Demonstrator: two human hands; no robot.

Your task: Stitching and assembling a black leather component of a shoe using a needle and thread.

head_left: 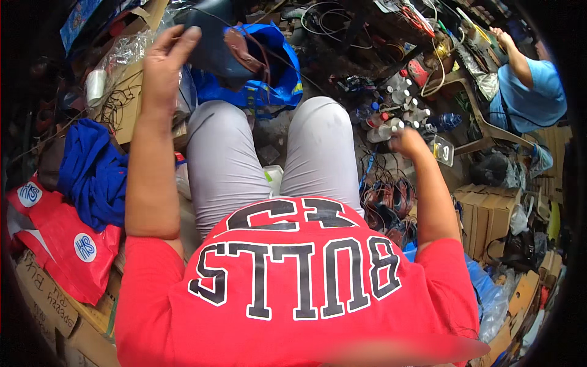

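Note:
My left hand (pixel 171 52) is raised at the upper left, thumb and fingers apart, with no held thing visible. Close beside it stands a dark, smooth, curved object (pixel 214 46), partly cut off by the picture's edge; I cannot make out its kind. A reddish-brown leather-like piece (pixel 241 55) with straps lies against its right side, above an open blue bag (pixel 284 64). My right hand (pixel 408 144) is closed beside several plastic bottles (pixel 382 131) to the right of my knee. What it holds, if anything, is hidden.
A blue cloth (pixel 92 174) and a red plastic bag (pixel 67 244) lie at my left, near a white cup (pixel 95 87). Brown straps and shoe-like pieces (pixel 388 202) lie below my right hand. Cardboard boxes (pixel 483 214) stand farther right. Another person in blue (pixel 532 95) sits at the upper right.

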